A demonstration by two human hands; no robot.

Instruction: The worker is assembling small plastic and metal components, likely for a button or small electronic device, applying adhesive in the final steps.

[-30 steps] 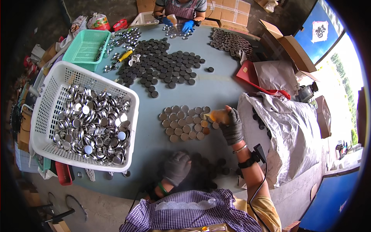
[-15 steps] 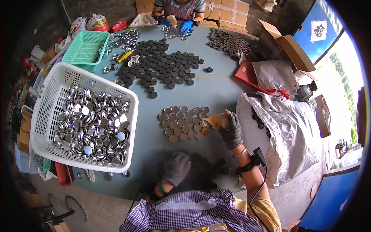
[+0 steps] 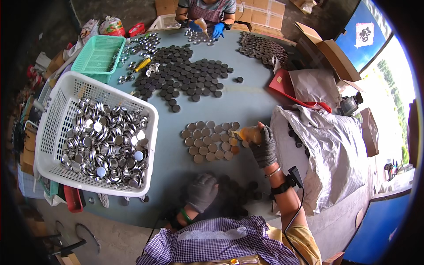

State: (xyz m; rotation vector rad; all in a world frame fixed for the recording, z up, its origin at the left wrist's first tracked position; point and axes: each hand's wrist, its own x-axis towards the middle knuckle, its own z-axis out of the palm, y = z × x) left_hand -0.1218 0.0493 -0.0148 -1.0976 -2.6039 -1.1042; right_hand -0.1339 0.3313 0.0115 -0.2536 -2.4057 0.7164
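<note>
My right hand, in a grey fingerless glove, grips a squeeze bottle of amber liquid. The bottle is tilted, its nozzle pointing left over the right edge of a cluster of round metal caps laid out on the table. At least one cap on that side looks orange-tinted inside. Nearer to me, my left hand, also grey-gloved, rests curled on the table beside dark round discs lying in shadow. Whatever its fingers hold, if anything, is hidden.
A white basket heaped with shiny caps stands at left, a green basket behind it. Many dark discs cover the table's far middle. A white sack and red dustpan lie at right. Opposite, a blue-gloved co-worker holds a bottle.
My right hand has shifted slightly with the bottle, whose nozzle now sits a little higher among the right-hand caps. My left hand stays put. The co-worker's bottle has tilted and moved rightward.
</note>
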